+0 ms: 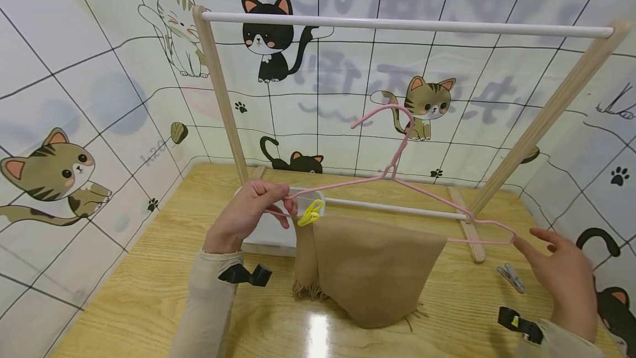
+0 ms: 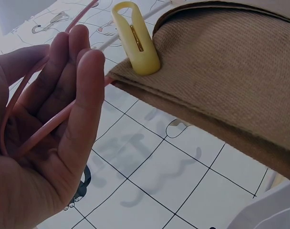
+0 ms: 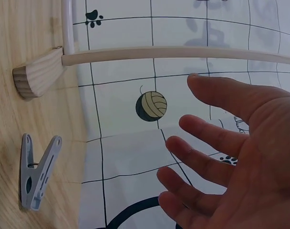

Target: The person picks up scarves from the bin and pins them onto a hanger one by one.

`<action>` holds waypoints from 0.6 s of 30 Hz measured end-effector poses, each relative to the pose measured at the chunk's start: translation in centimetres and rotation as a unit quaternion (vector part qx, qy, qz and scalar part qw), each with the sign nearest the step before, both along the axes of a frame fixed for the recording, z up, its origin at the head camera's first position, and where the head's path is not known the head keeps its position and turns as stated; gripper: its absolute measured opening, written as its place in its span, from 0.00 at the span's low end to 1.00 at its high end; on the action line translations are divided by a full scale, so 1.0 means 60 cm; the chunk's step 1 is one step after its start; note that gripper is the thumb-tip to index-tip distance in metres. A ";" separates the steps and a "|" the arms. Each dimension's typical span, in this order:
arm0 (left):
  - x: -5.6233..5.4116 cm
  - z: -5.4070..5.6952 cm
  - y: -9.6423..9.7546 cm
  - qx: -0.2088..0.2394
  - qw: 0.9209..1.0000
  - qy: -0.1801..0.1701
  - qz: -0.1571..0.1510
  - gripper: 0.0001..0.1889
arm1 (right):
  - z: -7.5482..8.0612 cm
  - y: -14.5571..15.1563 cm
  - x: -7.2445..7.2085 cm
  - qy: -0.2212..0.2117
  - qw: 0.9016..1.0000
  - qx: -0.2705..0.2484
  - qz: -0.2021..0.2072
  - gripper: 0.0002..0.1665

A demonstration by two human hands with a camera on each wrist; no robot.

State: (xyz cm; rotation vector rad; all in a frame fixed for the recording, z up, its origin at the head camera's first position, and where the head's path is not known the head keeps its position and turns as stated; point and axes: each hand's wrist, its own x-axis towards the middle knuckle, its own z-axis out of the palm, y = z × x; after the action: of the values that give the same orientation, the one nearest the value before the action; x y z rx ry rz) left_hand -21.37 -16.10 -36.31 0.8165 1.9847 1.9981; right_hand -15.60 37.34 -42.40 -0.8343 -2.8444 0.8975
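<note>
A pink clothes hanger (image 1: 397,153) is held up by its left end in my left hand (image 1: 245,211). In the left wrist view, the fingers of that hand (image 2: 85,105) curl round the pink wire. A brown fringed cloth (image 1: 377,269) hangs folded over the hanger's lower bar. At the cloth's left top corner sits a yellow clip (image 1: 310,212), close beside the left fingertips. My right hand (image 1: 566,269) is at the hanger's right end, thumb tip right by the wire. Its fingers are spread and loosely bent in the right wrist view, with nothing between them.
A grey clothespin (image 1: 510,278) lies on the wooden table (image 1: 149,269) near my right hand. Behind the hanger stands a rack with a white top rail (image 1: 397,25) and wooden posts (image 1: 551,109). A white bin (image 1: 268,246) sits behind the left hand.
</note>
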 end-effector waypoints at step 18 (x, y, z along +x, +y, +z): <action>0.001 0.000 0.000 -0.003 1.000 0.001 0.003 0.20 | -0.046 0.027 -0.017 -0.064 0.997 -0.011 0.041 0.57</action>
State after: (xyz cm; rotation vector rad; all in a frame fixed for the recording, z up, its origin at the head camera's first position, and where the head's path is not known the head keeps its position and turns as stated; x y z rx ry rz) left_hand -21.32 -16.09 -36.29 0.8112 1.9955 1.9938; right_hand -16.64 38.95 -45.14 -0.8118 -3.0046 0.9170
